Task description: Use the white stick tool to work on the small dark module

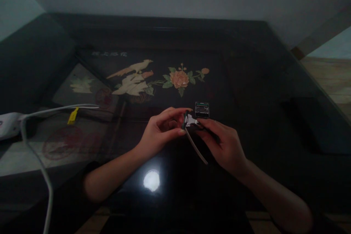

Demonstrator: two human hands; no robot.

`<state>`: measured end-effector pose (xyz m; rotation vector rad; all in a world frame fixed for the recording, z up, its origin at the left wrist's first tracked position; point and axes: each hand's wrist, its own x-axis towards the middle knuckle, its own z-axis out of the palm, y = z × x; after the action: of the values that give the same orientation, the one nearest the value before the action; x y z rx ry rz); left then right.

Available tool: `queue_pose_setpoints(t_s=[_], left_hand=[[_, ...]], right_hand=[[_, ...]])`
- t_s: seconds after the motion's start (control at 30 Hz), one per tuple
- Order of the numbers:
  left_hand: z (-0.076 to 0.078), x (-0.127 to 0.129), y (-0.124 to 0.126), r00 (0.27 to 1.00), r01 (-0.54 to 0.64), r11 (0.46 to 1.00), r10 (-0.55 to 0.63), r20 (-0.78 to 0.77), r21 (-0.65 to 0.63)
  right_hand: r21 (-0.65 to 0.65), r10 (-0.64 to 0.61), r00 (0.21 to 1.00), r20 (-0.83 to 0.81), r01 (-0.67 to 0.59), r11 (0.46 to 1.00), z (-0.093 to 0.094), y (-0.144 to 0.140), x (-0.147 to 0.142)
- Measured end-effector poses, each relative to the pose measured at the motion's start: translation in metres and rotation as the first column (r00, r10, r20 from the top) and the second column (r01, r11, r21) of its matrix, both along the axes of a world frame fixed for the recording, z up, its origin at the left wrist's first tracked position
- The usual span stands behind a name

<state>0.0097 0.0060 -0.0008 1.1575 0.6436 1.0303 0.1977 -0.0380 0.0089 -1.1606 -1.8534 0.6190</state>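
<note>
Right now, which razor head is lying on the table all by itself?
The small dark razor head just beyond the hands lies alone on the table. The other one sits on the razor handle they hold.

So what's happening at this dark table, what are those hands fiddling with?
A person holds a razor over a glossy dark table inlaid with a bird and flowers. The right hand grips its slim handle, while the left hand pinches the head end with thumb and fingertips. Just beyond the hands, a small cartridge holder lies on the table. Off to the left a white cable with a yellow tag runs from a white power strip. The room is dim, so finer details are hard to make out.
</note>
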Motion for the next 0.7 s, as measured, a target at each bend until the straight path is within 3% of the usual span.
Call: queue_pose_setpoints(t_s=[0.1, 0.23, 0.43, 0.7], left_hand=[[0.001, 0.001, -0.001, 1.000, -0.006, 1.000, 0.006, -0.005, -0.003], [0.003, 0.001, -0.001, 0.999, -0.031, 1.000, 0.031, -0.027, 0.006], [0.001, 0.000, 0.004, 0.975, -0.087, 0.992, 0.104, -0.198, 0.095], [0.002, -0.006, 0.007, 0.882, -0.101, 0.884, 0.292, -0.370, 0.456]], right_hand=[[-0.082, -0.008, 0.999, -0.034, 0.005, 0.997, 0.001, 0.002, 0.000], [-0.284, -0.020, 0.991, -0.136, -0.020, 0.959, 0.003, 0.003, -0.001], [-0.566, -0.112, 0.902, -0.417, -0.162, 0.808, 0.009, 0.004, -0.004], [-0.689, -0.162, 0.771, -0.617, -0.428, 0.585, 0.009, -0.001, -0.009]])
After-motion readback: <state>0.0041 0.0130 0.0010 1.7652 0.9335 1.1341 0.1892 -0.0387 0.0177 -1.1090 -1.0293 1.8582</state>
